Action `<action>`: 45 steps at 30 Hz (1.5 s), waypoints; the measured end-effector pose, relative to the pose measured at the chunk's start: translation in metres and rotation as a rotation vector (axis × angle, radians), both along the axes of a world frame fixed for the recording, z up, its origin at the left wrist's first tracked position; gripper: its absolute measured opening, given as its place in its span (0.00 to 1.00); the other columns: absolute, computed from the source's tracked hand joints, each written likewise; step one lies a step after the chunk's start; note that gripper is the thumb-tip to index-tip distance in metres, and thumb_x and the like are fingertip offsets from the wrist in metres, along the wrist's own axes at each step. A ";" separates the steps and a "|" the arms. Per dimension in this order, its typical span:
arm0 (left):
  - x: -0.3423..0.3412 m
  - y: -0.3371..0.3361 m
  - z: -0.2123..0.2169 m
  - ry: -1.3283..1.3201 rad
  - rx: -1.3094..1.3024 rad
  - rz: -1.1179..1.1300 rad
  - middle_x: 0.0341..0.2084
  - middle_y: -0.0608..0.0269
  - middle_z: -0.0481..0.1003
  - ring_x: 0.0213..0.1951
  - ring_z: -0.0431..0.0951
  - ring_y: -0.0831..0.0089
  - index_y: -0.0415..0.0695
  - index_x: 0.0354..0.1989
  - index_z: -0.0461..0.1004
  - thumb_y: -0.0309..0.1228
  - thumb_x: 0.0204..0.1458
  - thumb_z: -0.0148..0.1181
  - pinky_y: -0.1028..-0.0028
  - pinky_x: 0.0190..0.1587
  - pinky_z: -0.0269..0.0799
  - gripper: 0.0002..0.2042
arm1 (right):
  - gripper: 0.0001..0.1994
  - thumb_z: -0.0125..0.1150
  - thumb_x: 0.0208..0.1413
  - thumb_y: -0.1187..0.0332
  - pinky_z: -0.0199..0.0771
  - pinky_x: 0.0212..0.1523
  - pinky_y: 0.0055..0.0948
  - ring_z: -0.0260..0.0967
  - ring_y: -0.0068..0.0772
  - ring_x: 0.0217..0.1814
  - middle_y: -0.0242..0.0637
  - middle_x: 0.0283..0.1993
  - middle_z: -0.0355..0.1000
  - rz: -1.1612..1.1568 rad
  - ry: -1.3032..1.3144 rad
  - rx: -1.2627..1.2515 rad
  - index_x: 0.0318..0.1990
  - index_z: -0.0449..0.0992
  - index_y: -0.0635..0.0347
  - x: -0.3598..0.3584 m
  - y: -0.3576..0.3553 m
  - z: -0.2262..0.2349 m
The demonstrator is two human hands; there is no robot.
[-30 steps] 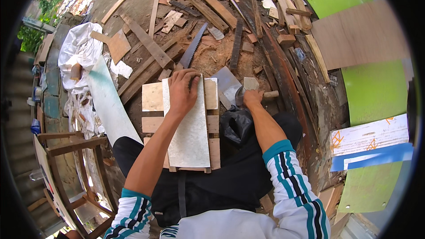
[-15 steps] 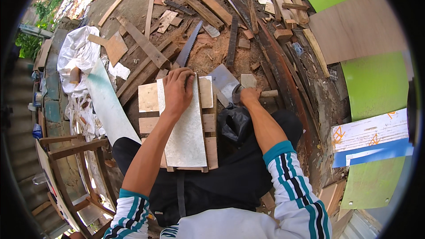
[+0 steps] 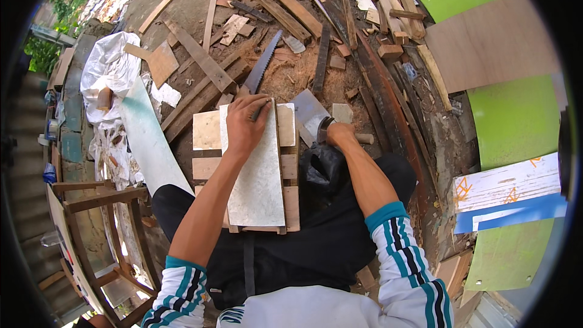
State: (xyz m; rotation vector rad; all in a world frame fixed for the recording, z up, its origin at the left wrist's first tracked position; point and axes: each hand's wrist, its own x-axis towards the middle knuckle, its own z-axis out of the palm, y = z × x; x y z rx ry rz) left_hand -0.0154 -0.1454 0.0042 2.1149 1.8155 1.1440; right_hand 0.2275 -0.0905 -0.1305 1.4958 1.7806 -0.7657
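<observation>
A speckled pale grey board (image 3: 255, 176) lies lengthwise over several wooden crosspieces (image 3: 207, 168), all resting at my lap. My left hand (image 3: 246, 123) is on the far end of the board, its fingers curled together; whatever small thing they pinch is too small to make out. To the right, my right hand (image 3: 341, 133) is closed round the wooden handle of a hammer (image 3: 365, 138). The hammer's dark head shows on the hand's left side, over a grey metal sheet piece (image 3: 308, 109). A black plastic bag (image 3: 322, 167) sits just below that hand.
Beyond the board, a handsaw (image 3: 265, 64) leans among sawdust and scattered wood offcuts (image 3: 203, 58). A long pale plank (image 3: 152, 136) and a white sack (image 3: 109, 67) lie at left, near a wooden frame (image 3: 109, 200). Green panels (image 3: 510, 121) stand at right.
My right hand has turned slightly with the hammer, and more of its dark head shows. My left hand stays at the board's far end. The whole view has shifted a little.
</observation>
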 end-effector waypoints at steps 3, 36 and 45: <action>0.005 0.001 -0.002 -0.022 0.026 0.006 0.41 0.64 0.83 0.44 0.80 0.61 0.44 0.38 0.84 0.28 0.52 0.68 0.64 0.53 0.70 0.06 | 0.17 0.63 0.54 0.64 0.76 0.55 0.43 0.75 0.46 0.61 0.41 0.59 0.77 -0.061 0.027 0.108 0.51 0.83 0.54 0.011 0.002 0.002; -0.001 -0.001 -0.001 -0.016 0.074 -0.018 0.40 0.62 0.84 0.42 0.80 0.60 0.42 0.36 0.85 0.28 0.47 0.70 0.63 0.50 0.71 0.08 | 0.22 0.59 0.64 0.58 0.72 0.44 0.54 0.75 0.70 0.45 0.65 0.38 0.76 -0.316 0.969 0.593 0.56 0.65 0.64 -0.050 -0.052 0.221; -0.001 0.000 -0.006 -0.008 0.084 -0.019 0.39 0.67 0.84 0.42 0.79 0.63 0.45 0.36 0.85 0.29 0.48 0.68 0.64 0.49 0.68 0.07 | 0.23 0.59 0.64 0.60 0.72 0.42 0.57 0.74 0.72 0.44 0.67 0.39 0.76 -0.285 0.941 0.600 0.58 0.63 0.64 -0.054 -0.053 0.219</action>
